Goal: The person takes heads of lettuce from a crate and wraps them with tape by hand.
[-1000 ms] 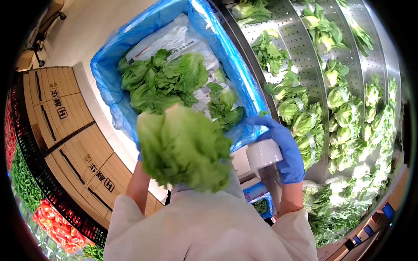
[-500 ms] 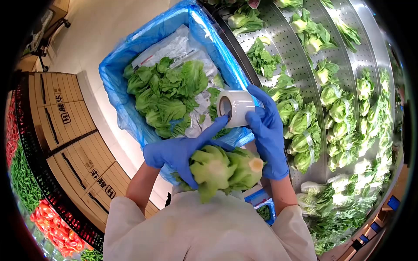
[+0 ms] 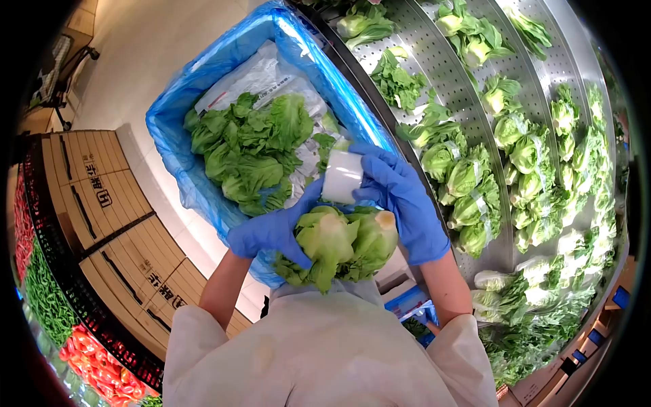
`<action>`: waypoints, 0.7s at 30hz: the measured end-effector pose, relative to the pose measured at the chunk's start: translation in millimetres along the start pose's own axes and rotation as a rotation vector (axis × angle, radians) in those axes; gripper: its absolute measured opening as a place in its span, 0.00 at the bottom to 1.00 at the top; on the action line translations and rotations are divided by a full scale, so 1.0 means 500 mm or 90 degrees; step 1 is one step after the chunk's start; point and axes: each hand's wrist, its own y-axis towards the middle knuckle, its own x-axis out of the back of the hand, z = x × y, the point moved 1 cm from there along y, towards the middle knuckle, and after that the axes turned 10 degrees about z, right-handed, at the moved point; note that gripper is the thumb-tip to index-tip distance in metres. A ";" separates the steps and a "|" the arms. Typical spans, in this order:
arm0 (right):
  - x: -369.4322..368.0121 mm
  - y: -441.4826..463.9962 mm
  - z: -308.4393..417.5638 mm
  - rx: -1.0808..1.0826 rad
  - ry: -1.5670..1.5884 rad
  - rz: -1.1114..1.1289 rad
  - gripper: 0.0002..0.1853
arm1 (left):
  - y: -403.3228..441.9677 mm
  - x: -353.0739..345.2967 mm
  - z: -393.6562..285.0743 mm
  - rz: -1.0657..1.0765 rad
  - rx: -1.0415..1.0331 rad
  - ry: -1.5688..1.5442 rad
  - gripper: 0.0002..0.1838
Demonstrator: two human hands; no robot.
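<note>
Two heads of lettuce point(image 3: 325, 241) sit side by side close to my chest, their cut stem ends facing up. My left hand point(image 3: 274, 234), in a blue glove, is wrapped round them from the left. A roll of clear tape point(image 3: 342, 178) is gripped by my right hand point(image 3: 400, 200), also gloved in blue, just above the lettuce. Whether a strip of tape runs from the roll to the lettuce I cannot make out. Behind my hands a crate lined with blue plastic point(image 3: 180, 159) holds loose lettuce point(image 3: 254, 149) on white printed plastic.
To the right, perforated metal shelves point(image 3: 434, 74) carry rows of leafy greens, some heads banded with clear tape point(image 3: 475, 203). Brown cartons point(image 3: 112, 203) stand on the left, beside a black-edged display of red peppers point(image 3: 102, 359) and green peppers point(image 3: 47, 285).
The tape roll has turned so its core no longer faces me, and it has shifted slightly left. My right fingers now reach over its top. The lettuce has risen a little.
</note>
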 end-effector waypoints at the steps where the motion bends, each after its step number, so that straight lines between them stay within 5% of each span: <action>1: -0.001 0.002 0.001 -0.025 0.046 0.039 0.17 | 0.001 0.006 0.005 0.017 0.026 -0.023 0.69; 3: -0.001 0.006 0.008 -0.049 0.092 0.078 0.18 | 0.002 0.012 0.004 0.035 0.051 -0.044 0.69; 6: 0.013 0.009 0.032 -0.057 -0.094 0.103 0.18 | 0.003 0.009 -0.004 0.045 0.020 0.009 0.69; 8: 0.025 0.008 0.049 0.013 -0.231 0.107 0.18 | 0.002 -0.005 -0.005 0.114 -0.108 -0.041 0.68; 16: 0.044 -0.007 0.017 0.187 -0.280 0.269 0.22 | -0.021 -0.038 0.016 0.112 -0.080 -0.209 0.79; 21: 0.035 -0.009 0.045 0.287 -0.474 0.169 0.23 | -0.004 -0.039 -0.004 0.104 -0.077 -0.168 0.78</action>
